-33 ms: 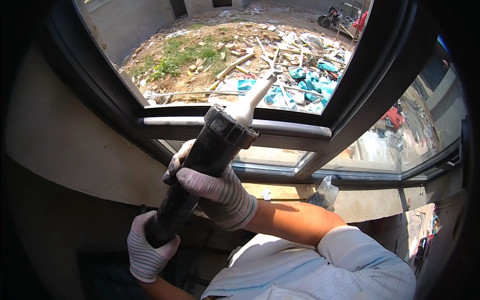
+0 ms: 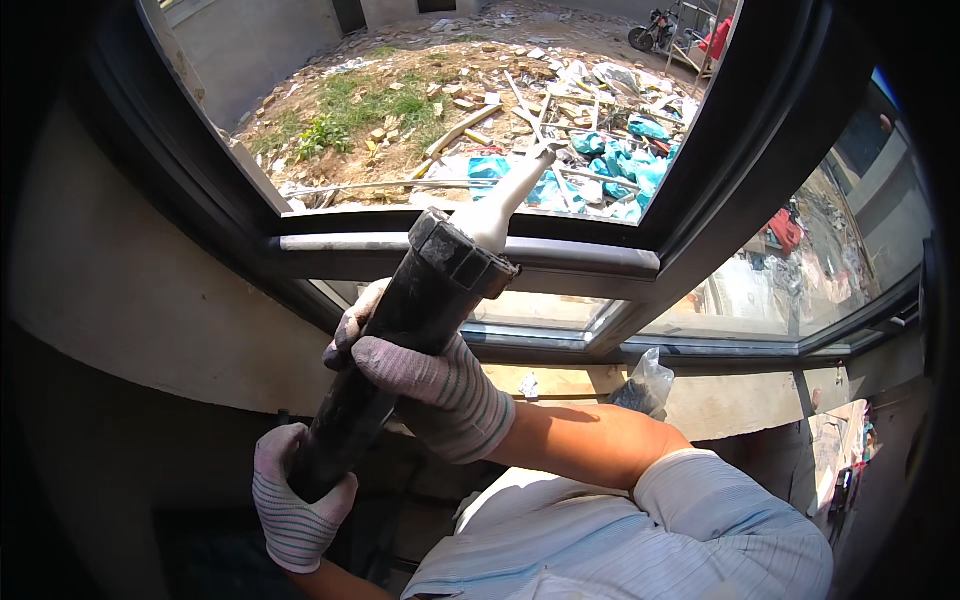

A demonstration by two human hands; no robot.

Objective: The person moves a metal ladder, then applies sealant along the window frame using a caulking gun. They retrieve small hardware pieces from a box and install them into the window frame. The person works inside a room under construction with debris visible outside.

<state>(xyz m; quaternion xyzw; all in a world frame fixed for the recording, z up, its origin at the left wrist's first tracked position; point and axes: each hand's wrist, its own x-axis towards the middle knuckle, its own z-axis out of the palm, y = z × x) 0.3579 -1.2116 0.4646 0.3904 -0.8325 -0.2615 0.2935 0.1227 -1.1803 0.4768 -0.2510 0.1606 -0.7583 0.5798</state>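
Note:
A caulking gun with a black barrel (image 2: 425, 290) slants up and to the right in front of the window. From its ribbed black end cap (image 2: 462, 252) sticks a white tapered nozzle (image 2: 505, 205), its tip dark and dirty. My right hand (image 2: 430, 390), in a striped knit glove, wraps the middle of the barrel, thumb over the top. Lower down, my left hand (image 2: 300, 500), gloved alike, is closed round the barrel's bottom end. The handle and trigger, if any, cannot be made out in the dark below.
A dark window frame (image 2: 470, 250) crosses just behind the gun. Outside lies rubble with planks and blue plastic sheets (image 2: 615, 165). On the sill stands a clear plastic bag (image 2: 650, 385), beside a small white scrap (image 2: 528, 385). A curved plastered wall (image 2: 140, 290) is at left.
The view has shifted very slightly, so the window and yard sit a little further left. Both hands keep the same hold on the caulking gun.

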